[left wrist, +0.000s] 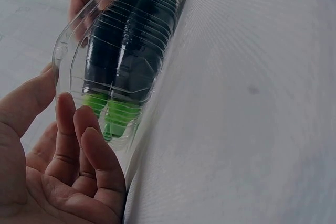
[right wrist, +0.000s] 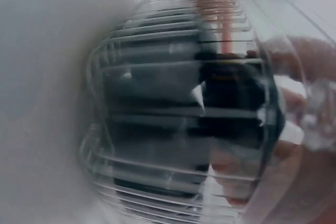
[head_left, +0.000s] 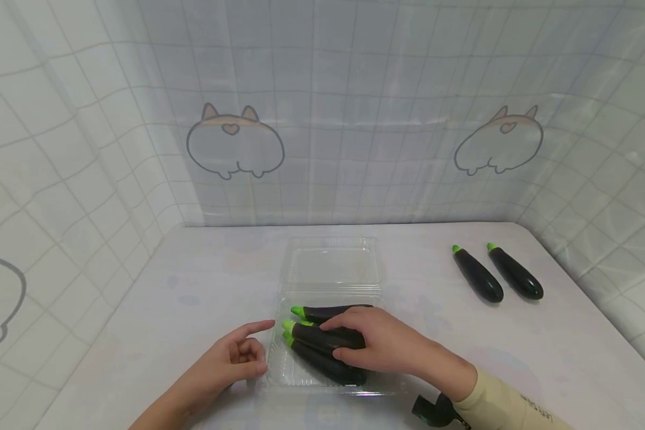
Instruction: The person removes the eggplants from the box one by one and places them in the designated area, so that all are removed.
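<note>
Right grip [head_left: 377, 339] palm-down around eggplant [head_left: 313, 336]

The right sleeve [head_left: 502, 399] is pale yellow, with a plain cuff [head_left: 469, 387] and small dark lettering [head_left: 536, 408]. Beside the cuff shows a black device [head_left: 434, 412], squarish at one end. The left hand [head_left: 233, 355], right hand [head_left: 373, 340] and visible left forearm [head_left: 174, 399] are bare.

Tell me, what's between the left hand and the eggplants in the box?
The clear box wall lies between left hand and eggplants; the left wrist view shows it.
</note>
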{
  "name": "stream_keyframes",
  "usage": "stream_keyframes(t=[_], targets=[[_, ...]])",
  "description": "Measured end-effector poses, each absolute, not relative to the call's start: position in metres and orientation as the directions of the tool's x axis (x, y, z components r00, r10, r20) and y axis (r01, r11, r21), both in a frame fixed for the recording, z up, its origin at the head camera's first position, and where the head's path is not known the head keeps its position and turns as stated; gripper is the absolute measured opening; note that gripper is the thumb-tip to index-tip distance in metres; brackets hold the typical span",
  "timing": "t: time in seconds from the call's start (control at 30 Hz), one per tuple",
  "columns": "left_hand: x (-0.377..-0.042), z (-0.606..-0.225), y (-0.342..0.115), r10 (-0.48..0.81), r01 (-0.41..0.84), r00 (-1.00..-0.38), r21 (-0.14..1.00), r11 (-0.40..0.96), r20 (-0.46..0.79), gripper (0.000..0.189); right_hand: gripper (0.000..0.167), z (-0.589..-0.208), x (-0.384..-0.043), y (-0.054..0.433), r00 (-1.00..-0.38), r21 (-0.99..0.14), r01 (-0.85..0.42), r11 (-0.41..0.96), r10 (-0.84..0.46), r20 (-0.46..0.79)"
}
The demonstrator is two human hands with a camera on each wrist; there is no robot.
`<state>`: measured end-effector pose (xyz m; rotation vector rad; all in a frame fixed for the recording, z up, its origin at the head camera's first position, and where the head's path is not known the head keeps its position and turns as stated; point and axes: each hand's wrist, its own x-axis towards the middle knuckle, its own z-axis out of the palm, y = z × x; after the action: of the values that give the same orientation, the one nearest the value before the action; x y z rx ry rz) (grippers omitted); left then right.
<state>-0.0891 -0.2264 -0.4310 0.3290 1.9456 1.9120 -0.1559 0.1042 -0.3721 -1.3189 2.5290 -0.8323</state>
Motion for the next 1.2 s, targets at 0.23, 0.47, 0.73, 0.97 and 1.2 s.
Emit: stream_keyframes(t=[0.23,0.47,0.73,0.97,1.2], targets=[[-0.089,-0.431,-0.226,0.438,-0.092,-0.894,0.995,0.024,-0.093,0.068,0.038,-0.370,-0.155,0.105,-0.577,-0.553,-0.700,0.453,-0.814,0.064],[-0.089,-0.432,-0.225,0.442,-0.076,-0.894,0.997,0.023,-0.079,0.068,0.041,-0.371,-0.152,0.108,-0.594,-0.577,-0.688,0.440,-0.799,0.098],[-0.088,-0.432,-0.225,0.441,-0.068,-0.895,0.997,0.025,-0.073,0.068,0.043,-0.369,-0.154,0.116,-0.620,-0.580,-0.699,0.419,-0.758,0.201],[-0.088,-0.430,-0.224,0.416,-0.117,-0.900,0.991,0.063,-0.133,0.068,0.044,-0.365,-0.159,0.127,-0.660,-0.589,-0.681,0.435,-0.712,0.238],[-0.088,-0.430,-0.224,0.395,-0.158,-0.900,0.983,0.091,-0.182,0.069,0.045,-0.364,-0.165,0.143,-0.698,-0.580,-0.674,0.458,-0.652,0.296]])
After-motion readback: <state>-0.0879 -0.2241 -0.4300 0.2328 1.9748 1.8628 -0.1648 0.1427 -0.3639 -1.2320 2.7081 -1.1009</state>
